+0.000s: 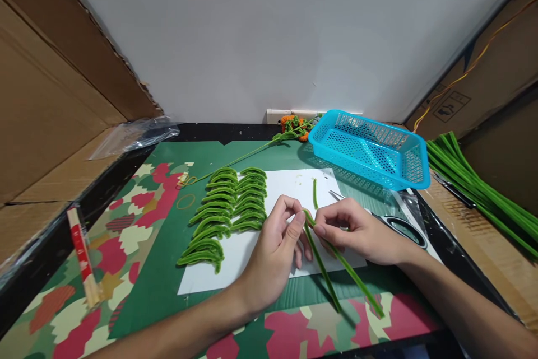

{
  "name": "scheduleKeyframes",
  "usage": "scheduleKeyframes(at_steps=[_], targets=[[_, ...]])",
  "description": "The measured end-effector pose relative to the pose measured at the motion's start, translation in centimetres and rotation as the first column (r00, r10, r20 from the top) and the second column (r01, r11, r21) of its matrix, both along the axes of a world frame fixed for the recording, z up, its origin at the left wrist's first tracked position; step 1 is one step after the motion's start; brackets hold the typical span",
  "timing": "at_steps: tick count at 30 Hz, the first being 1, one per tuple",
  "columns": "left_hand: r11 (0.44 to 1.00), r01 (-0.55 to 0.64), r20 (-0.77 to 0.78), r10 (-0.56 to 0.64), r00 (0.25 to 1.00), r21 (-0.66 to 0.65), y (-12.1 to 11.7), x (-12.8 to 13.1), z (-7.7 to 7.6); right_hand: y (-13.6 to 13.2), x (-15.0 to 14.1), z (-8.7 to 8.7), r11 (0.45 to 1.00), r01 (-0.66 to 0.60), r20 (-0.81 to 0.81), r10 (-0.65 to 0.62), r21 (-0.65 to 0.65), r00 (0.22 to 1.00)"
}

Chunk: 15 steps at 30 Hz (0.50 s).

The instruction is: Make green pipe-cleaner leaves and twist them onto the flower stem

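A fuzzy green pipe cleaner point(353, 275) is folded into a narrow upside-down V, its two long ends pointing down towards me. My left hand point(273, 252) pinches it near the bend between thumb and fingers. Just to the right, my right hand point(363, 233) has thumb and forefinger closed on the same pipe cleaner. Under both hands lies a white sheet of paper point(237, 255). Two columns of curved green pipe cleaner pieces point(221, 199) rest at its left. A short green piece point(315, 194) lies beyond my fingers. Scissors point(403, 230) are partly hidden by my right hand.
A blue perforated basket point(370, 168) stands at the back right, beside an orange-flowered stem point(290, 132). Long green pipe cleaners point(483, 196) lie at far right near a dark pen-like tool point(454, 191). A red-and-white packet point(82, 252) is at left, below a plastic bag point(134, 135).
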<state>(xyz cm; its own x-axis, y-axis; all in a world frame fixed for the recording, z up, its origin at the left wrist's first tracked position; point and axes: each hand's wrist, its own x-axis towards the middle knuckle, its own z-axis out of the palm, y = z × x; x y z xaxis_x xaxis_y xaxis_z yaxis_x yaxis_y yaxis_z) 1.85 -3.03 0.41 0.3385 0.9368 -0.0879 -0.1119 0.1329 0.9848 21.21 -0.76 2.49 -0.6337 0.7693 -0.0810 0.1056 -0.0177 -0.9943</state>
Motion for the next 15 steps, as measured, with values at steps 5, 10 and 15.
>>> scheduleKeyframes(at_steps=[5, 10, 15], targets=[[0.997, 0.054, 0.024, -0.052, 0.998, -0.057, 0.1, -0.2, 0.1, 0.1, 0.3, -0.4, 0.999, 0.006, -0.052, -0.009, -0.054, 0.999], [0.995, 0.076, 0.039, -0.074, 0.997, -0.064, 0.0, -0.3, 0.1, 0.5, 0.8, -1.2, 0.997, 0.016, -0.133, -0.025, -0.071, 0.991], [0.993, 0.069, 0.058, -0.064, 0.996, -0.096, 0.2, -0.2, 0.1, 0.4, 0.8, -1.1, 0.997, 0.036, -0.069, -0.041, -0.069, 0.997]])
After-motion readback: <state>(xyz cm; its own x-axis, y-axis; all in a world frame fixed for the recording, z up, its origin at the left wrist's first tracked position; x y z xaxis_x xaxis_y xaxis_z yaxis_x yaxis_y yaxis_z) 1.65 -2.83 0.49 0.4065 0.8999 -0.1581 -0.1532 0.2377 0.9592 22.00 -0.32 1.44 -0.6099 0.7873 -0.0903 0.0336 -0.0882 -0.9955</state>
